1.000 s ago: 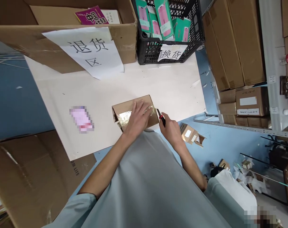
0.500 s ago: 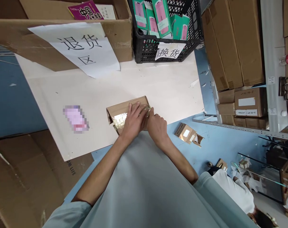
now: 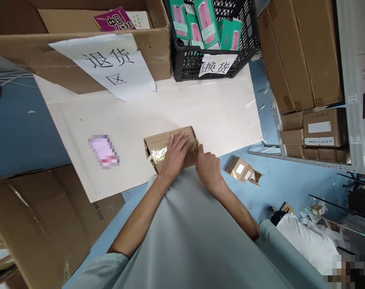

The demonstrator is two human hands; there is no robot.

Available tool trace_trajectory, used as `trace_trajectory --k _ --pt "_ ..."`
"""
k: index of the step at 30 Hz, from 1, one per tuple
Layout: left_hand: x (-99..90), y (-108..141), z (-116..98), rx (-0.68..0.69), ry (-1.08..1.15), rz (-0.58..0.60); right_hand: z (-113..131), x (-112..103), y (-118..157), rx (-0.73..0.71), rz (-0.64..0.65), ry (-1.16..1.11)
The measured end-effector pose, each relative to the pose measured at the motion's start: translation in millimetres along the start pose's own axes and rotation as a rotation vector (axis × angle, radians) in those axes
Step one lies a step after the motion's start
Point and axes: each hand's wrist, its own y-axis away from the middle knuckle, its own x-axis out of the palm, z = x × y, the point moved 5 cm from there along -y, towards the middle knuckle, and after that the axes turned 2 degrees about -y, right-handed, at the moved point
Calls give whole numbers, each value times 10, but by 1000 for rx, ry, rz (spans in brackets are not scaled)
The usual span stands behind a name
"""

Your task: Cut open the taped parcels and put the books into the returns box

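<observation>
A small brown cardboard box (image 3: 158, 140) with shiny clear tape (image 3: 158, 154) along its top lies at the near edge of the white table. My left hand (image 3: 176, 156) rests on the box, its fingers stretched over the top and the tape. At the box's right end is my right hand (image 3: 209, 166), fingers curled into a fist with the thumb side against the corner. What those fingers hold, if anything, is hidden. The box's left end looks torn, with a flap standing out.
A blurred pink-purple item (image 3: 104, 151) lies on the table's left. At the back stand a large carton (image 3: 158, 56) with a paper sign and a black crate (image 3: 185, 66) of green boxes. An opened box (image 3: 242, 169) lies on the floor; a person (image 3: 308, 241) is at lower right.
The view has shifted slightly, so everything appears further right. My right hand has drawn a little away from my left fingers along the box's right end. My left hand stays on the box.
</observation>
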Motion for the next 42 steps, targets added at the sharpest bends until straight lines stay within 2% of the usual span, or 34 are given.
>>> trace_trajectory --k 4,8,10,12,14,16,20,22,24,27,29,30,32,35,38,42 --pt "-2 -15 7 -12 -19 -24 -22 -3 -93 53 0 -34" --pt "-61 -15 50 -32 -17 -44 -51 -56 34 -49 11 -92" --pt "-123 26 95 -38 -4 -44 -165 -96 76 -64 -53 -157" --pt "-208 114 162 -44 17 -49 -372 -97 -25 -21 -162 -219" --pt "-314 247 244 -56 24 -68 -621 0 -309 50 -253 -253" --pt "-430 404 325 -74 3 -92 -841 213 -734 99 -278 -265" --pt "-644 707 441 -165 -67 -120 -1134 794 -1552 154 -146 -250" --pt "-734 839 476 -243 -92 -144 -1220 1019 -1775 166 -86 -254" --pt "-807 962 495 -321 -114 -188 -1259 1148 -1873 166 -68 -265" --pt "-878 1127 507 -418 -148 -262 -1149 1164 -1881 90 -160 -371" --pt "-906 1221 510 -455 -168 -301 -938 1150 -1849 -12 -164 -599" --pt "-918 1264 514 -465 -175 -315 -798 1157 -1830 -61 -109 -757" --pt "-941 1348 528 -473 -183 -336 -479 1187 -1778 -133 85 -1080" --pt "-989 1478 563 -486 -191 -379 -63 1182 -1675 -195 327 -1382" --pt "-1029 1567 583 -521 -184 -439 130 1138 -1593 -232 387 -1461" --pt "-979 1479 570 -541 -132 -472 26 1043 -1516 -256 276 -1435"
